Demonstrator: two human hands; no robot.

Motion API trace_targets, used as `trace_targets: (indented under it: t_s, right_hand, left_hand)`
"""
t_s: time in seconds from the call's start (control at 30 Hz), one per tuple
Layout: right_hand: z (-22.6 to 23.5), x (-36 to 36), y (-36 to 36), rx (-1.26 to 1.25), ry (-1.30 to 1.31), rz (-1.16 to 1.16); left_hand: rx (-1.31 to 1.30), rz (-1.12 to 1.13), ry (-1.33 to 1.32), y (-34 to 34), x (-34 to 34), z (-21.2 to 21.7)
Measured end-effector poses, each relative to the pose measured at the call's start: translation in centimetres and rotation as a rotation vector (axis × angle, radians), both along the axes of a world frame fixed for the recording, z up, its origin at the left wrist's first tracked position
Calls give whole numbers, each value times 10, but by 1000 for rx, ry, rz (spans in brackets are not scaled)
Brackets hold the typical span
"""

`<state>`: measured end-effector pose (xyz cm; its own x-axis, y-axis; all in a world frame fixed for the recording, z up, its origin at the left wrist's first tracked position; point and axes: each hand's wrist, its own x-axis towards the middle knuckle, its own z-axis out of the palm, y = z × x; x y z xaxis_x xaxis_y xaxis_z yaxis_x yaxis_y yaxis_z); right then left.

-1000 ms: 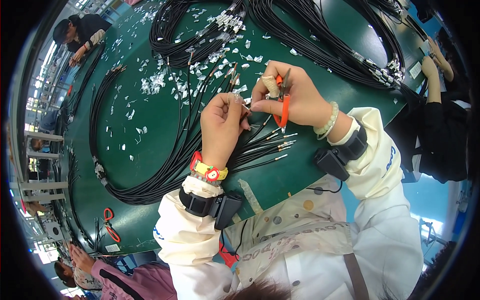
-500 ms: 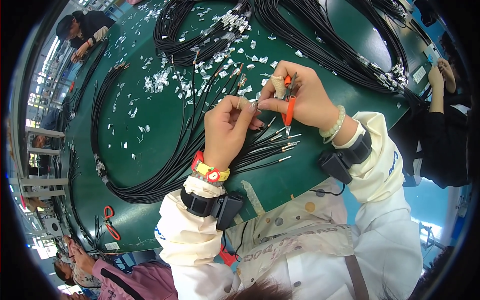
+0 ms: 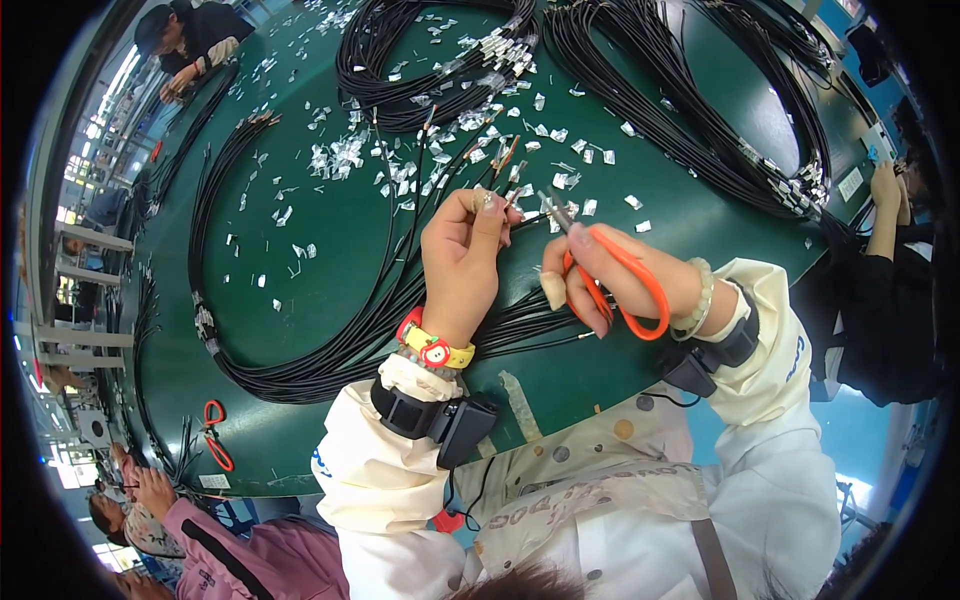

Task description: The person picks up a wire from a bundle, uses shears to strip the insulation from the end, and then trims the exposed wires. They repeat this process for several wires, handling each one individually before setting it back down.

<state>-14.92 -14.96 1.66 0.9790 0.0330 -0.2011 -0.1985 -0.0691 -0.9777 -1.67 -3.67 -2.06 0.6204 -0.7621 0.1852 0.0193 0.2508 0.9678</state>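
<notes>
My left hand (image 3: 462,255) is closed in a pinch on the stripped end of a black cable, above the near part of a long looped bundle of black cables (image 3: 285,386). Orange-handled scissors (image 3: 657,292) are in my right hand (image 3: 632,268), its fingers round the handles. Their metal blades point up and left, close to the fingertips of my left hand and the cable end; whether the blades touch it I cannot tell. Several cables of the bundle fan out around my left hand, with bare coppery ends (image 3: 508,150) beyond it.
Clear plastic scraps (image 3: 338,158) litter the green table (image 3: 300,335). Other coiled black cable bundles (image 3: 690,125) with silvery connectors lie at the far side. A second pair of orange scissors (image 3: 213,437) rests at the left edge. Other people work around the table.
My hands have come apart. The scissors, earlier hanging in my right hand with blades down, are now turned with blades up toward the cable end. My left hand stays pinched.
</notes>
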Motion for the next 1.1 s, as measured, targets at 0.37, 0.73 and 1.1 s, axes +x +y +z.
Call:
trace_targets:
  t_s: [0.37, 0.73, 1.1]
  right_hand:
    - [-2, 16, 14, -25, 77, 71]
    - [-6, 19, 15, 213, 41, 35]
    - [-9, 32, 25, 494, 130, -4]
  left_hand:
    - [-21, -101, -12, 16, 9, 3]
    - [-112, -105, -184, 12, 11, -5]
    - [-77, -31, -264, 20, 20, -5]
